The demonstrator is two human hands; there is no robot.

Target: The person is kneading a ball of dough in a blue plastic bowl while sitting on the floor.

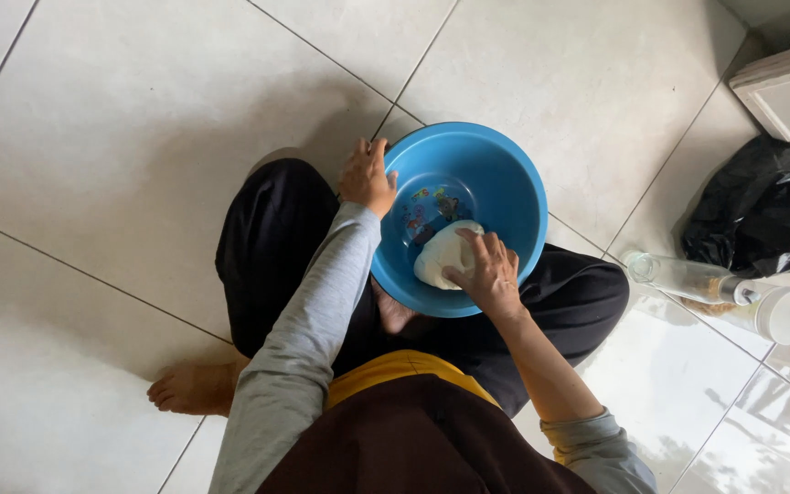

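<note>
Head view: I see my left hand (367, 178) gripping the blue bowl's (514, 187) rim, my right hand (489, 274) pressing open-fingered into the white dough (441, 252) inside. The dough looks already gathered into one lump; smoothing seems left

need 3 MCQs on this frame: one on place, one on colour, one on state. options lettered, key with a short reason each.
1. Where does the dough lie?
A. in the basin
B. on the floor tiles
C. on the black bag

2. What colour is the basin?
A. red
B. blue
C. white

3. What is the left hand doing?
A. hanging free in the air
B. holding the clear bottle
C. gripping the basin's rim

Key: 1 A, the white lump sits inside the basin under the right hand. 2 B, its wall and rim are plainly blue. 3 C, the fingers curl over the basin's left edge; the clear bottle lies apart on the floor.
</note>
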